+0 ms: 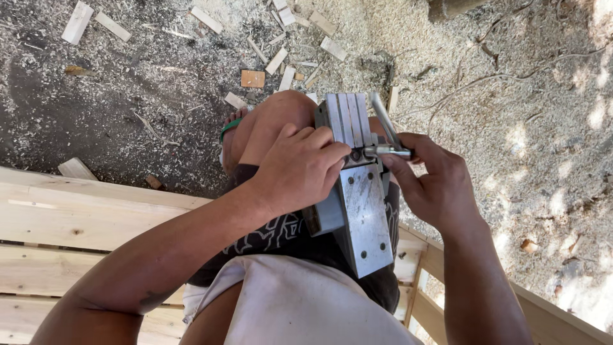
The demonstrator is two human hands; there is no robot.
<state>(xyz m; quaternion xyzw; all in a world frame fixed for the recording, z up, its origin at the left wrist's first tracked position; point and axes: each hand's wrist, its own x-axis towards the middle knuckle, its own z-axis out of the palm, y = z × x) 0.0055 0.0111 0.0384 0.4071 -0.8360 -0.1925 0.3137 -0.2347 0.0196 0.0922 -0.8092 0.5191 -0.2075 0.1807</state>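
Observation:
A grey electric planer [357, 204] lies upside down on my lap, its flat metal sole facing up. My left hand [300, 167] grips the planer's body from the left, fingers curled over its edge near the blade drum. My right hand [429, 182] holds a silver metal wrench [386, 131] at the drum area, fingers pinched around its handle. My raised knee [274, 121] sits just behind the planer.
I sit on a pale wooden plank bench [83, 217]. The ground [511, 96] beyond is covered in sawdust, with several small wood offcuts [252, 78] scattered at the top. A foot in a green-strapped sandal [230, 128] rests on the dirt.

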